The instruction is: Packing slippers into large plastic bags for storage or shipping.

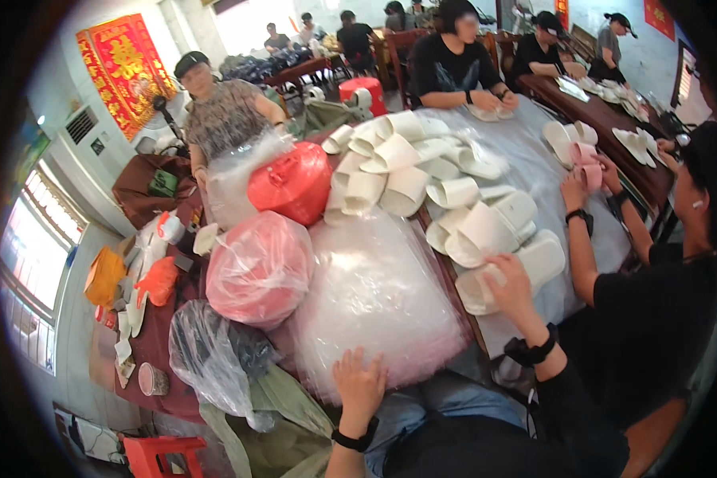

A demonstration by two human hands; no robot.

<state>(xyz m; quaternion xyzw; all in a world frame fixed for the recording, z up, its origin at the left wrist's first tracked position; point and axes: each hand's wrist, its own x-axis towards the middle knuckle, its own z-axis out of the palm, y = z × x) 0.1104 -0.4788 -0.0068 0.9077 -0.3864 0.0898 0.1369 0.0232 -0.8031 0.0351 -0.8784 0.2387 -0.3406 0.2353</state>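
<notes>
My left hand lies with fingers spread on the near edge of a thick stack of clear plastic bags. To the right, my right hand has its fingers curled over a white slipper, one of a pair at the table's near edge. Part of that slipper is hidden under the hand. Just beyond is a heap of white slippers with wide straps, several lying on top of one another.
Left of the bags sit a pink bundle in clear plastic and a red plastic bundle. A co-worker's hands hold pink slippers on the right. A red stool stands at lower left. Other people sit at tables behind.
</notes>
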